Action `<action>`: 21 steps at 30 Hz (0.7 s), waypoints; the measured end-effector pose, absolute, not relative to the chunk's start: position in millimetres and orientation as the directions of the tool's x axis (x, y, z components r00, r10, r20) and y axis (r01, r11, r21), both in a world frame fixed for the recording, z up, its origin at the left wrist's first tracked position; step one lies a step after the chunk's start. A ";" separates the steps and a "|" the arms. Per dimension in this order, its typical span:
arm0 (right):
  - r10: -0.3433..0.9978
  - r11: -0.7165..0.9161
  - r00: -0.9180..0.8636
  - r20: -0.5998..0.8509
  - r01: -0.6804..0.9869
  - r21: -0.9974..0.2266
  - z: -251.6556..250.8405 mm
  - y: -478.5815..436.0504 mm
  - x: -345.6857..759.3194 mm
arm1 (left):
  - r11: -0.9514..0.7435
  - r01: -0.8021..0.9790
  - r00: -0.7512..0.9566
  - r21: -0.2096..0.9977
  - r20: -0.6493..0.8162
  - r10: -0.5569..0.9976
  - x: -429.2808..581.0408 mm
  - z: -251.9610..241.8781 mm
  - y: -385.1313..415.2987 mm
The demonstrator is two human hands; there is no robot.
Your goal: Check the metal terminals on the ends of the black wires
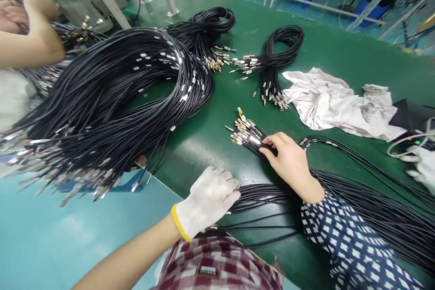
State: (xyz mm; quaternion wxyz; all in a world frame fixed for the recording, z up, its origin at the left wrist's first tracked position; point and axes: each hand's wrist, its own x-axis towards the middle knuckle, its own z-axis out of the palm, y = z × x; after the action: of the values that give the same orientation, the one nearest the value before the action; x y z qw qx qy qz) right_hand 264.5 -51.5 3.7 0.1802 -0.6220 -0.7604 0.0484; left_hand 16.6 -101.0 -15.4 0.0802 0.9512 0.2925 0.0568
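On my feed the right hand (288, 161), in a dotted sleeve, has its fingers (273, 144) closed around the cable bundle (356, 199) just behind its connector ends (244, 131), which fan out beyond the fingertips, away from me. The bundle runs back under that wrist and off to the right across the green bench (204, 140). The left hand (207, 201), in a white glove with a yellow cuff, lies palm down on the same black cables nearer to me, fingers (228, 186) stretched out flat and pressing rather than wrapped round them, so I read it as open. Left of the gloved fingers sprawls a large coil (112, 95) of black cables, its metal tips hanging over the bench edge. Beyond the right fingers sit two smaller coils (275, 54), and to their right a crumpled white cloth (333, 104). A co-worker's arm (34, 45) shows far to the left, well apart from both hands.
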 end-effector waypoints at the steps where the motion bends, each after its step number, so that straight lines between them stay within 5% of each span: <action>1: 0.969 0.204 -0.141 0.202 0.918 -0.340 2.8 -50.1 265.6 | -0.812 0.553 0.816 0.186 0.075 0.573 15.9 -16.6 -100.8; 6: 0.990 0.123 -0.082 0.112 0.889 -0.442 5.4 -50.5 268.3 | -0.766 0.597 0.766 0.240 0.115 0.633 14.2 -18.7 -95.9; 10: 0.952 0.217 -0.113 0.283 0.904 -0.369 9.9 -55.5 269.0 | -0.687 0.659 0.687 0.306 0.128 0.716 13.0 -17.0 -92.9; 12: 0.920 0.293 -0.128 0.372 0.853 -0.432 11.3 -61.1 266.2 | -0.621 0.692 0.637 0.367 0.095 0.765 12.5 -14.4 -90.6; 16: 0.915 0.393 -0.191 0.354 0.612 -0.686 10.5 -76.5 256.2 | -0.239 0.689 0.334 0.684 -0.006 0.943 12.4 -4.6 -81.7; 21: 0.909 0.413 -0.302 0.287 0.559 -0.719 2.9 -90.3 246.8 | 0.175 0.435 0.148 0.883 -0.262 0.954 12.7 9.0 -68.2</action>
State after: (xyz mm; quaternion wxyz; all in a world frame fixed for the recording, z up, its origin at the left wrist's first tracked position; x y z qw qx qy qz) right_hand 246.8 -90.3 2.9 0.3455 -0.4792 -0.7661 0.2531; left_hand 12.7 -68.2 9.0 0.4831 0.5834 0.5951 0.2685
